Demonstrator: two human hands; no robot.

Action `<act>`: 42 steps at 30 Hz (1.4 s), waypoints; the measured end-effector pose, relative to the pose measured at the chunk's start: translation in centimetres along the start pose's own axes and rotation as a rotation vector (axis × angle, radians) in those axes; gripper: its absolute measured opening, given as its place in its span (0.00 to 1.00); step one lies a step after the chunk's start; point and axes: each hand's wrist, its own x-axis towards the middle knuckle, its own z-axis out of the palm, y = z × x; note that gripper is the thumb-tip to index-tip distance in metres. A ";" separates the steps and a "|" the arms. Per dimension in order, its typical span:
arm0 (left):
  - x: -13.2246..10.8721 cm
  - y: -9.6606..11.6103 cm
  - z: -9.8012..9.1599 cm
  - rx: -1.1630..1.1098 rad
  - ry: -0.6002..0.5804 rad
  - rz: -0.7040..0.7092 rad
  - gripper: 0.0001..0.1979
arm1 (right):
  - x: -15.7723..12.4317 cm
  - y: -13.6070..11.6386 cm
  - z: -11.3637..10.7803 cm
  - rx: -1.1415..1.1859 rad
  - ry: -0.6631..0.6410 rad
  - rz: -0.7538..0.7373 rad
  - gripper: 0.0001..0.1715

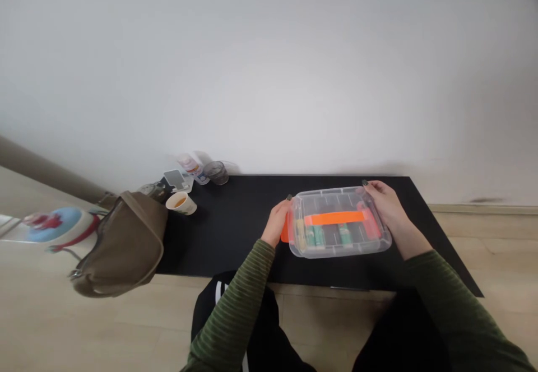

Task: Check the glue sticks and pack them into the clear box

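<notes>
A clear plastic box point(341, 222) with an orange handle across its lid stands on the black table point(235, 226). Several small tubes and bottles, green, cream and red, lie inside it. My left hand point(277, 222) is closed around the box's left end, at an orange clasp. My right hand point(384, 201) grips the box's right end, fingers curled over the far corner. Both sleeves are green with dark stripes.
A brown bag point(121, 243) sits on the table's left end. Behind it stand a paper cup of brown drink point(181, 202), a phone point(174, 179), a small bottle point(192, 166) and a dark glass point(216, 172). A white wall rises behind the table.
</notes>
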 end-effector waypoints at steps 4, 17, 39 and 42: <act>-0.4 0.2 0.3 0.067 -0.003 0.014 0.22 | -0.4 0.7 0.3 -0.148 0.052 -0.074 0.22; -0.2 -0.1 0.4 0.101 -0.040 0.011 0.24 | -1.3 0.7 1.3 -0.201 0.080 -0.051 0.21; 0.1 -0.9 0.4 0.124 0.133 0.037 0.23 | -0.9 1.8 0.6 -0.461 0.029 -0.153 0.29; -1.1 -1.0 0.3 -0.002 0.167 -0.096 0.26 | -0.8 2.8 -0.5 -0.420 0.033 -0.075 0.27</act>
